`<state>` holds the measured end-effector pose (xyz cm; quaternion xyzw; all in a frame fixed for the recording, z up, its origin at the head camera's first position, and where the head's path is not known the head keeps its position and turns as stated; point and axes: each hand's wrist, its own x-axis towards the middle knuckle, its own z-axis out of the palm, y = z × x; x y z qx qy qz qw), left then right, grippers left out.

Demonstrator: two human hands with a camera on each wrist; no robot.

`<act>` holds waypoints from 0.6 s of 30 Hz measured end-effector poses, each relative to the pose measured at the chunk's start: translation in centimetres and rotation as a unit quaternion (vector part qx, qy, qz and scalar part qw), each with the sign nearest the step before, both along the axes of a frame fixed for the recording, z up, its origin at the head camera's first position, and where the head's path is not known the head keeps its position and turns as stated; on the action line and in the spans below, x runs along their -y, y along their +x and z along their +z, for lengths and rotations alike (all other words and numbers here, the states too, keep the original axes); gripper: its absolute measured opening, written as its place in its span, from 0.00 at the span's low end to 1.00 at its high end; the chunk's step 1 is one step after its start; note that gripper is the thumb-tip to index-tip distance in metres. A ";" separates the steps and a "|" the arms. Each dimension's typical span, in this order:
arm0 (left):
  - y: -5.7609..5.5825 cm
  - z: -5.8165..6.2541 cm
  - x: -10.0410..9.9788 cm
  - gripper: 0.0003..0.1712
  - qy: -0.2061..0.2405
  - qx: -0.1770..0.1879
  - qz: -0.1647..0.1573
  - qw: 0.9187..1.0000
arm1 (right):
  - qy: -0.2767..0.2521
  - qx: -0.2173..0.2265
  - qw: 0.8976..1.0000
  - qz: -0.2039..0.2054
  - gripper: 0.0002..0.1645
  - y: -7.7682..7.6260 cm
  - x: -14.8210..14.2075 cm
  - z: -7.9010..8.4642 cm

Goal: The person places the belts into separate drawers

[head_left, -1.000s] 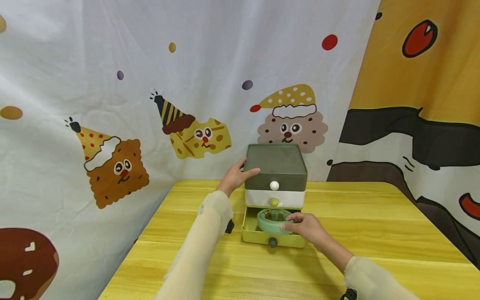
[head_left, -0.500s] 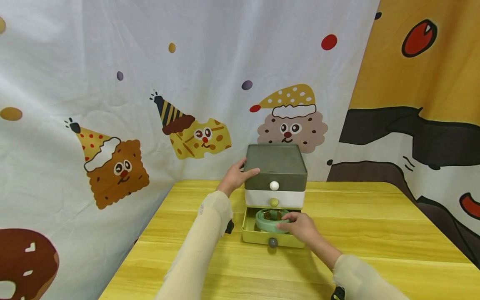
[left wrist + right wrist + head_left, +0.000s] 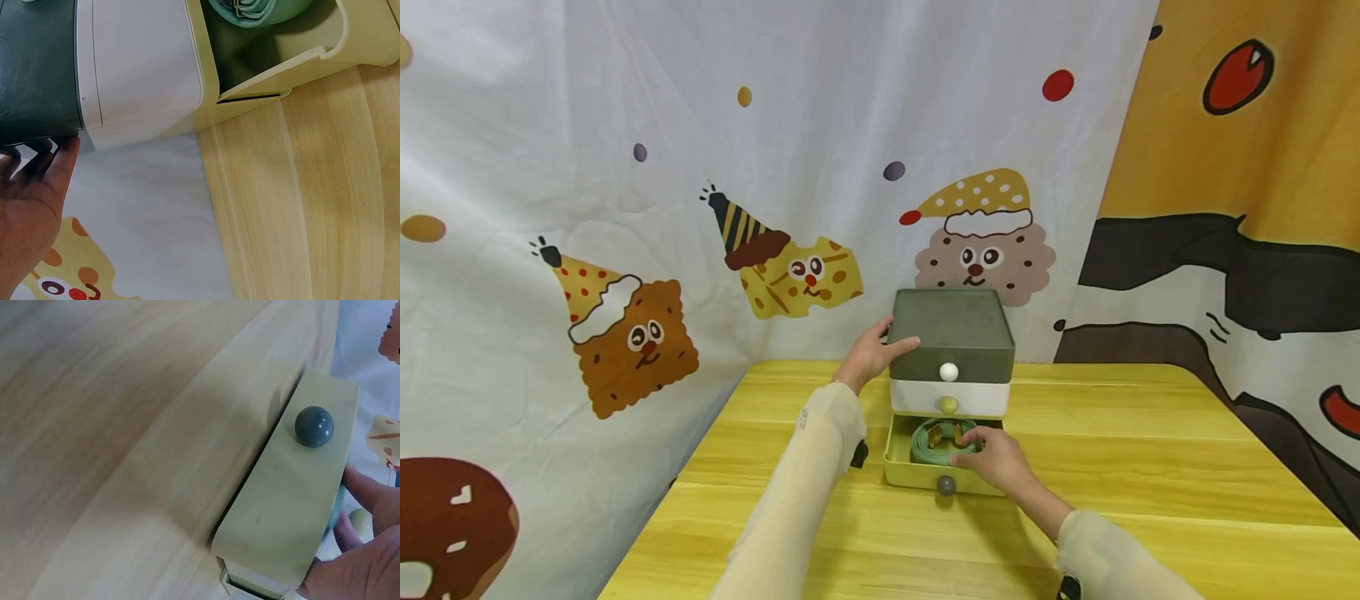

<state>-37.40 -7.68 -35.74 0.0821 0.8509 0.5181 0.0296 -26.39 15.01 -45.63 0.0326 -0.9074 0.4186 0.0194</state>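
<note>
A green belt [image 3: 928,442], wound in a coil with gold-coloured metal parts inside, lies in the pulled-out yellow bottom drawer [image 3: 917,475] of a small drawer unit [image 3: 953,321]. My right hand [image 3: 1003,460] reaches over the drawer's right side and pinches the coil's right edge between thumb and fingers. In the right wrist view the drawer front hides most of the belt. My left hand [image 3: 872,354] rests on the left side of the dark top tier, its thumb along the upper edge. The left wrist view shows those fingers [image 3: 62,165] against the dark side.
The top and middle tiers are shut, with a white knob [image 3: 949,372] and a yellow knob [image 3: 949,405]. A grey knob [image 3: 946,485] sits on the bottom drawer's front. The wooden table [image 3: 1120,467] meets a cartoon-printed curtain [image 3: 820,108] behind.
My right hand has moved slightly left and lowered the belt coil into the bottom drawer. The coil's upper windings now show more. My left hand has stayed in place.
</note>
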 end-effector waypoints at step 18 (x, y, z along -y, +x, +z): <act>0.2 0.0 0.1 0.55 -0.003 -0.001 -0.003 1.000 | -0.058 -0.030 0.998 -0.010 0.27 0.6 -0.5 1.0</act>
